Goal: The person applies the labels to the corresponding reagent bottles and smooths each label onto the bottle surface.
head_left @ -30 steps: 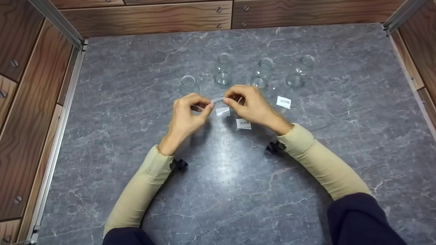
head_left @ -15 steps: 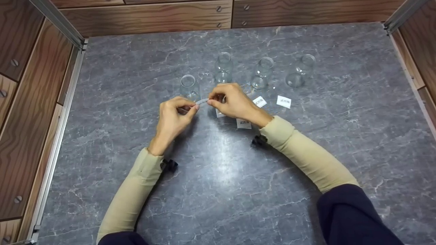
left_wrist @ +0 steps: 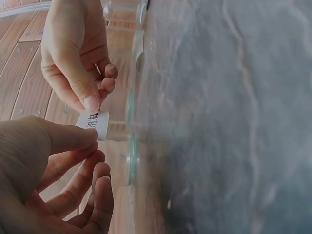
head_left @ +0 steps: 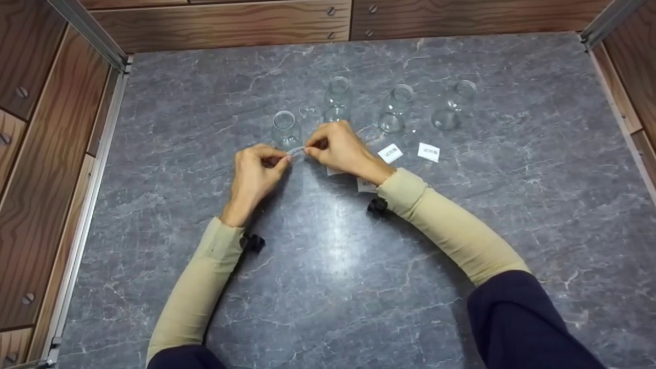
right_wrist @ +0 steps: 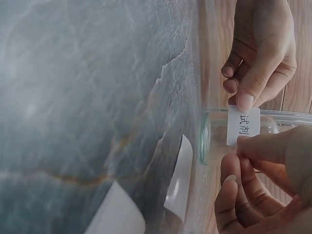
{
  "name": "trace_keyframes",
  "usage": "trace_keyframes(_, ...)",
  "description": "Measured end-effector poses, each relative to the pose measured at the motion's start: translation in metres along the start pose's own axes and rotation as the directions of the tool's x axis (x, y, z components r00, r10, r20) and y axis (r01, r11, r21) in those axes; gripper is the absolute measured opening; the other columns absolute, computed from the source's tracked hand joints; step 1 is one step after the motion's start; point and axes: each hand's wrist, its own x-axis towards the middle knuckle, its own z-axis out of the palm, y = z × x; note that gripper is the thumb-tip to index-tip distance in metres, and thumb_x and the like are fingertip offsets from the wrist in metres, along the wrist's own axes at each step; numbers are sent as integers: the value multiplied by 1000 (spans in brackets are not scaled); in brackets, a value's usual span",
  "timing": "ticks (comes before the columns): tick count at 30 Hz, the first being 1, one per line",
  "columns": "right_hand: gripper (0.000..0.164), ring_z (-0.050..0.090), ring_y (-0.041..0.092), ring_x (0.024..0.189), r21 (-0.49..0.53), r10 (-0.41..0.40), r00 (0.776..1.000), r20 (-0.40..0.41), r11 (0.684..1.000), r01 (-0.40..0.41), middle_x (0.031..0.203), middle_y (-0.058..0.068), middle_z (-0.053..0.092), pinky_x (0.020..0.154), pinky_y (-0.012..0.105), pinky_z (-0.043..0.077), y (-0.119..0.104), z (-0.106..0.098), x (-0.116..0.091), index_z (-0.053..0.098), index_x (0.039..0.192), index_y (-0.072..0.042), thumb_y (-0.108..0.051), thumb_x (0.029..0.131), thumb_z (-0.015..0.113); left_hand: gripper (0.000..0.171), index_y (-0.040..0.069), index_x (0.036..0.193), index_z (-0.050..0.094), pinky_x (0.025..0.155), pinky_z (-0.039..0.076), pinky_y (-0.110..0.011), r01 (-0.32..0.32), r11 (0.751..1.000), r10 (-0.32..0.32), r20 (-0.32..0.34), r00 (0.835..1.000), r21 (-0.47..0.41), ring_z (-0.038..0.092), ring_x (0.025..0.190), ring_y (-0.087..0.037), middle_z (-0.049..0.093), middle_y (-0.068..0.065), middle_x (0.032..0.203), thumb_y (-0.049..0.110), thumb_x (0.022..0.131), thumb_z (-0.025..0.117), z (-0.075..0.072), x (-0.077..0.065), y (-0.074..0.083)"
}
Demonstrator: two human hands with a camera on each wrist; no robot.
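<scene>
A small white label (right_wrist: 236, 127) with printed black characters is stretched between both hands. My left hand (head_left: 255, 171) pinches one end between thumb and forefinger; my right hand (head_left: 338, 149) pinches the other end the same way. In the head view the label bows slightly upward. Just behind it stands the leftmost clear glass bottle (head_left: 285, 132), upright and without a cap. From the right wrist view the label lies in front of the bottle's side; whether it touches the glass I cannot tell.
Three more glass bottles stand behind and to the right, among them the middle one (head_left: 392, 122) and the far right one (head_left: 446, 120). Printed labels (head_left: 391, 153) (head_left: 428, 151) lie on the grey marbled table (head_left: 328, 307). Two white pieces are partly hidden under the right arm. Wood-patterned walls (head_left: 220, 23) enclose the table.
Both hands have moved left together with the label between them, from beside the loose labels to the front of the leftmost bottle. A label formerly hidden under my right hand now shows.
</scene>
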Motion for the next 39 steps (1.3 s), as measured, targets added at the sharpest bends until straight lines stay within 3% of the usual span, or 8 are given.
trace_keyframes(4, 11, 68, 17, 76, 11, 35, 999, 10, 999, -35, 100, 12, 82, 65, 21, 54, -2, 2, 2, 84, 103, -5, -8, 95, 79, 7, 6, 94, 87, 66, 55, -20, 33, 999, -33, -4, 999, 21, 72, 73, -22, 78, -12, 86, 11, 89, 85, -1, 1, 0)
trace_keyframes(13, 11, 70, 18, 78, 9, 67, 998, -2, 998, -67, 101, 12, 82, 67, 23, 57, -3, 6, 3, 84, 105, -6, -9, 95, 79, 8, 6, 95, 86, 68, 61, -29, 54, 998, -54, 11, 998, 45, 73, 75, -23, 79, -12, 88, 11, 90, 85, -2, 4, 1)
trace_keyframes(27, 10, 69, 17, 73, 8, 32, 999, -33, 999, -32, 97, 11, 82, 63, 22, 54, 1, 7, 3, 85, 102, -6, -8, 94, 80, 16, 1, 95, 83, 69, 62, -36, -6, 996, 6, 9, 1000, 85, 75, 75, -25, 78, -14, 89, 15, 89, 86, -9, 6, -5)
trace_keyframes(30, 10, 71, 18, 75, 10, 28, 999, -29, 1000, -28, 98, 12, 82, 66, 24, 57, 0, 7, 4, 85, 102, -6, -8, 94, 80, 29, -2, 100, 75, 73, 61, -38, -35, 995, 32, 30, 999, 99, 73, 81, -29, 75, -17, 94, 19, 86, 90, -15, 9, -6)
trace_keyframes(33, 10, 72, 19, 77, 19, 17, 1000, -24, 1000, -16, 98, 13, 82, 68, 25, 59, 0, 7, 4, 84, 102, -5, -7, 94, 80, 52, -3, 117, 63, 83, 60, -41, -89, 992, 81, 93, 992, 86, 70, 94, -34, 69, -20, 113, 21, 83, 94, -21, 15, -9)
trace_keyframes(36, 10, 71, 19, 76, 25, 17, 1000, -19, 1000, -16, 98, 12, 82, 67, 24, 58, -1, 7, 4, 84, 102, -4, -7, 94, 80, 79, -2, 141, 51, 99, 59, -45, -146, 988, 137, 177, 975, 41, 67, 112, -36, 58, -22, 138, 22, 81, 96, -25, 24, -12)
trace_keyframes(39, 10, 70, 18, 75, 23, 16, 1000, -17, 1000, -16, 98, 12, 82, 65, 24, 57, -2, 7, 5, 84, 102, -5, -7, 94, 80, 96, 0, 155, 41, 109, 55, -47, -181, 983, 173, 243, 954, 10, 63, 127, -38, 52, -21, 151, 24, 81, 96, -24, 32, -15)
